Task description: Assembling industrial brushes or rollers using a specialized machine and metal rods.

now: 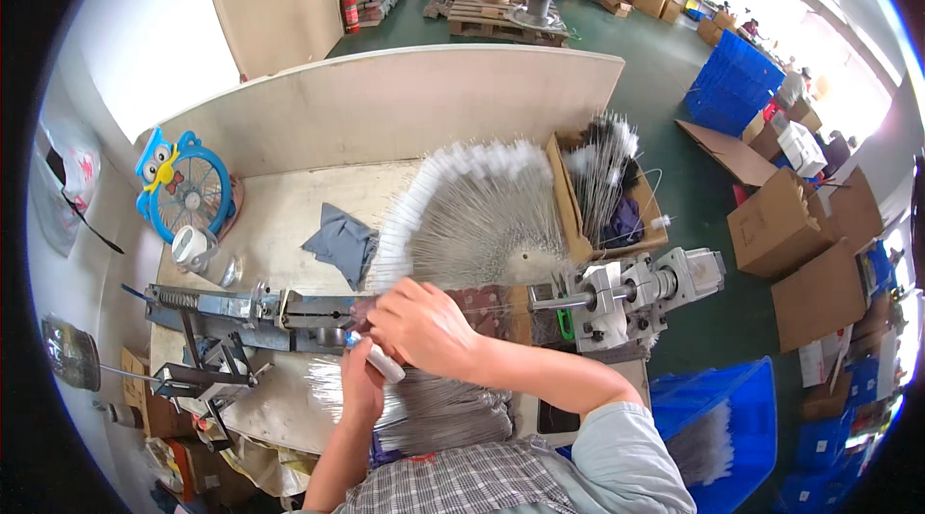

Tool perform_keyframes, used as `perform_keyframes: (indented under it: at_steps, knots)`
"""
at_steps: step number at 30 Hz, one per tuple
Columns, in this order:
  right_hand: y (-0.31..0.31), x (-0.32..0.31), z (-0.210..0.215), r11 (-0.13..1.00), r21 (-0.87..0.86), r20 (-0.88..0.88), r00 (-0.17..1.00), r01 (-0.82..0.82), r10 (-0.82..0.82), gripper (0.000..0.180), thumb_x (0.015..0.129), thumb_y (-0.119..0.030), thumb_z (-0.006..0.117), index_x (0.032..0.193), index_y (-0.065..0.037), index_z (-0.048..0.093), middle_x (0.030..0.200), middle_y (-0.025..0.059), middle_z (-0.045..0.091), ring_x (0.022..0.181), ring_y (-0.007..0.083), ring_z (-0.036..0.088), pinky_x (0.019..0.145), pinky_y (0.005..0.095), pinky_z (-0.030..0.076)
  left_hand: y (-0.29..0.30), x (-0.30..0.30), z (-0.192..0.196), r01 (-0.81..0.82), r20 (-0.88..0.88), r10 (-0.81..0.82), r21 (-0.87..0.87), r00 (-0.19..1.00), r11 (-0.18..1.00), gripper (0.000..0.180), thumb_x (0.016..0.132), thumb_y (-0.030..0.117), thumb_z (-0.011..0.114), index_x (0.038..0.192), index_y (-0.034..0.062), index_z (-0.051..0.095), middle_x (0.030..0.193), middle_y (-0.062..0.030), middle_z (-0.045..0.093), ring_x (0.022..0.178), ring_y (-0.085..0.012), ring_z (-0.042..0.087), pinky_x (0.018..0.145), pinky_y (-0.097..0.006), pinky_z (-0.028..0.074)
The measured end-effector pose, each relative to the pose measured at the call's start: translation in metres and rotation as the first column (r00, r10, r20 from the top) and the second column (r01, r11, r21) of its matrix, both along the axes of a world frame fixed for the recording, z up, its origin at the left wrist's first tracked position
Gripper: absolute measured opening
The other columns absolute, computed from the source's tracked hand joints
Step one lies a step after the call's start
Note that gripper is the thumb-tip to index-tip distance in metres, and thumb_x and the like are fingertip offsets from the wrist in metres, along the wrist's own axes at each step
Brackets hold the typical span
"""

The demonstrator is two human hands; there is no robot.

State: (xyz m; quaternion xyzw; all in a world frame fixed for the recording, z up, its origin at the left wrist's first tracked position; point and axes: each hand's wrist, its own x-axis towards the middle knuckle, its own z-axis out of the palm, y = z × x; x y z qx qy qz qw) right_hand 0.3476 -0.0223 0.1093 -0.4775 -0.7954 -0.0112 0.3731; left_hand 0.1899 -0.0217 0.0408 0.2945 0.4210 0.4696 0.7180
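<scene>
My left hand point(362, 387) is closed around a small white cylinder with a blue end point(388, 366), which looks like a little bottle or tube. Just above it my right hand point(416, 323) is curled, its fingertips pinched together over the metal rail; what they hold, if anything, is hidden. Both hands are at the middle of a long metal bench fixture point(308, 312). Below them lies a thick bundle of thin metal wires point(448, 413). Behind the fixture, many thin wire brushes with white bristle ends point(482, 162) are spread in a fan on the table.
A motor-like machine head with a shaft point(626, 297) stands at the fixture's right end. Beyond it is a cardboard box of brushes point(578, 225). A grey cloth point(344, 242) and a blue owl-shaped fan point(188, 188) are at left. A blue bin point(756, 418) stands lower right.
</scene>
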Motion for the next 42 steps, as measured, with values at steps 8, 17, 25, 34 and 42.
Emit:
perform_keyframes:
  at_steps: [8,17,25,34,42]
  knots:
    - [-0.006,0.001,-0.08,0.977,-0.199,-0.092,0.994,-0.081,0.064,0.027,0.075,-0.009,0.061,0.1,-0.002,0.055,0.084,0.0083,0.054,0.071,0.026,0.059,0.062,0.0354,0.049,0.013,-0.024,-0.014,0.336,-0.618,-0.127,0.234,0.776,0.912,0.013,0.075,0.0,0.062,0.082,0.0008,0.051,0.067,-0.007,0.06,0.054,-0.0115,0.056,0.048,-0.026,0.045]
    - [0.009,-0.005,-0.095,0.887,-0.457,-0.037,0.998,-0.064,0.053,0.01,0.076,-0.003,0.055,0.086,-0.002,0.055,0.089,0.0149,0.053,0.076,0.0319,0.059,0.065,0.041,0.048,0.02,-0.188,-0.038,-0.357,-0.096,0.343,-0.254,0.934,0.899,0.039,0.083,0.042,0.064,0.103,0.0094,0.056,0.089,0.0001,0.056,0.074,-0.0128,0.056,0.067,-0.027,0.048]
    - [-0.005,0.001,-0.079,0.897,-0.426,0.025,0.989,-0.119,0.143,0.017,0.076,-0.013,0.064,0.084,-0.002,0.055,0.085,0.0109,0.053,0.074,0.0276,0.059,0.066,0.0353,0.051,0.026,-0.22,-0.057,-0.374,0.022,0.391,-0.248,0.92,0.894,0.016,0.086,0.028,0.065,0.089,0.0123,0.064,0.077,0.0046,0.062,0.068,-0.0064,0.058,0.062,-0.023,0.05]
    - [-0.025,0.035,-0.007,0.965,-0.244,-0.036,0.995,-0.097,0.091,0.013,0.078,-0.008,0.062,0.091,-0.005,0.062,0.087,0.0076,0.059,0.076,0.0268,0.059,0.065,0.0348,0.05,0.015,-0.178,-0.063,-0.492,-0.041,0.49,-0.083,0.871,0.867,0.011,0.086,0.021,0.062,0.083,0.0098,0.061,0.074,0.0011,0.059,0.064,-0.0065,0.054,0.061,-0.02,0.045]
    - [-0.023,0.074,-0.004,0.873,-0.487,-0.257,0.951,0.023,-0.169,0.022,0.082,-0.016,0.066,0.098,-0.001,0.065,0.082,0.01,0.065,0.068,0.0198,0.06,0.063,0.029,0.047,-0.013,0.021,0.015,0.148,0.008,-0.149,0.08,0.989,0.986,0.018,0.089,0.019,0.059,0.088,0.0012,0.062,0.078,-0.008,0.064,0.062,-0.0122,0.056,0.059,-0.024,0.046]
